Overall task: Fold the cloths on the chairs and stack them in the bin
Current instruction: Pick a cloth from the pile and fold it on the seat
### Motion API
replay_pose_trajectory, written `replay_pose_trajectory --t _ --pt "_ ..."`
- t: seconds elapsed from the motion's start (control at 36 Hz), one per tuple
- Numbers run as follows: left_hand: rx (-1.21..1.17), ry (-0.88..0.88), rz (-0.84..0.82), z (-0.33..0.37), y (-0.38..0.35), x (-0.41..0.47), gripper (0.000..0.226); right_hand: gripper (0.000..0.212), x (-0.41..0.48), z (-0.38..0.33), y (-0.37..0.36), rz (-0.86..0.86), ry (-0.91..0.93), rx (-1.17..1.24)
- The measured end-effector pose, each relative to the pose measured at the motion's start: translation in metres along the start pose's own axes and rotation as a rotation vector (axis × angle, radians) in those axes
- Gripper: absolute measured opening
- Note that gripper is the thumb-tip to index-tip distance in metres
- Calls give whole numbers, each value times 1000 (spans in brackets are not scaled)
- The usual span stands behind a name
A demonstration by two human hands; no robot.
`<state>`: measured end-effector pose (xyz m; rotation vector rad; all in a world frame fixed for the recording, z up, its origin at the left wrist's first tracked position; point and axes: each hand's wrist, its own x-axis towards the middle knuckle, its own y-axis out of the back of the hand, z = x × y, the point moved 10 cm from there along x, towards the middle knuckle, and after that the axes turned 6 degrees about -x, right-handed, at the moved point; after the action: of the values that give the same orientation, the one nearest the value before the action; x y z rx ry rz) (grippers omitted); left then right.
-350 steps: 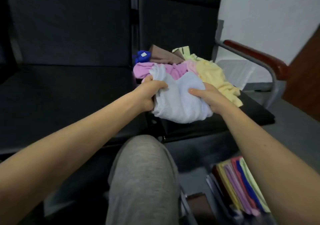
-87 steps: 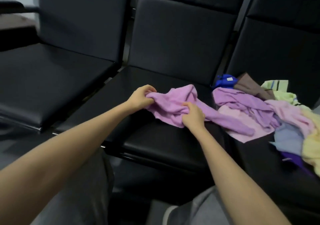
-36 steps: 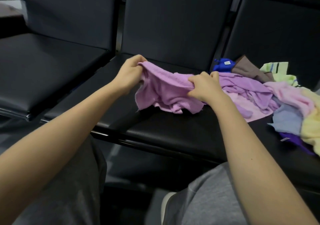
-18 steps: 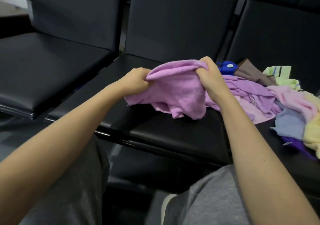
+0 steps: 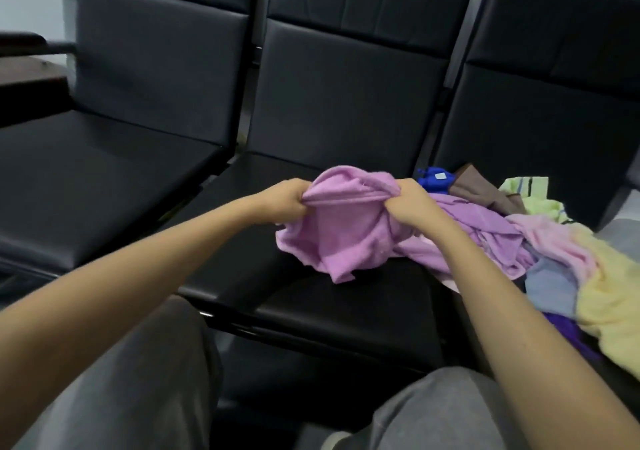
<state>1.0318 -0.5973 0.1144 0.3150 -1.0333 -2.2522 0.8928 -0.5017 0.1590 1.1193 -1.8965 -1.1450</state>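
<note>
While both hands work the same cloth, the moment reads as the search for an edge, not yet a fold. The left hand (image 5: 284, 200) is clenched around one end of the pink-purple cloth (image 5: 346, 238), and the right hand (image 5: 412, 203) grasps the other end, knuckles up, with a rumpled ridge of fabric running between them. Below the hands the rest of the cloth hangs in loose bunches, and its lowest corner seems to touch the middle chair seat (image 5: 311, 304) beneath them.

A couple of seconds ago this cloth lay slumped on that seat, trailing toward the heap. It has since been raised, and its top edge gathered between the two fists. I take that to mean the cloth has been singled out but not squared: no flat layer or straight crease shows yet, so the folding proper lies ahead.

Just beyond the right hand, on its outer side, the pile of unfolded cloths (image 5: 554, 252) spreads over the next seat, with a blue cloth (image 5: 434, 179) and a brown one (image 5: 478, 190) at its far end and a yellow one (image 5: 609, 297) nearer. Whether the held cloth is fully free of the pile I cannot tell. No bin is in view, so most of the job appears to remain.
</note>
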Motion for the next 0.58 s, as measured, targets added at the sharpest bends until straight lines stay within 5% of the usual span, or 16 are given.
replay_pose_trajectory --t 0.06,0.11,0.22,0.31,0.36,0.44,0.5,0.58 --pt "-342 -65 -21 10 11 -1 26 23 -1 -1 7 -59 -1 101" --pt "-416 -118 -75 22 17 0 21 25 -1 -1 12 -122 3 202" --pt "-134 -74 -314 34 15 -2 21 16 -2 -2 9 -373 61 322" --pt "78 51 -547 20 3 -12 18 48 -12 -5 -2 -550 115 -66" --pt "173 112 -660 11 -5 -18 14 41 -18 3 -17 -659 85 -433" --pt "199 237 -906 -9 -29 -33 13 27 -28 24 -49 -845 -61 -641" --pt "231 334 -1027 -27 -47 -44 13 21 -37 36 -71 -947 -148 -602" --pt "425 326 -967 -51 -59 -28 26 15 -38 39 -96 -1005 -224 -413"
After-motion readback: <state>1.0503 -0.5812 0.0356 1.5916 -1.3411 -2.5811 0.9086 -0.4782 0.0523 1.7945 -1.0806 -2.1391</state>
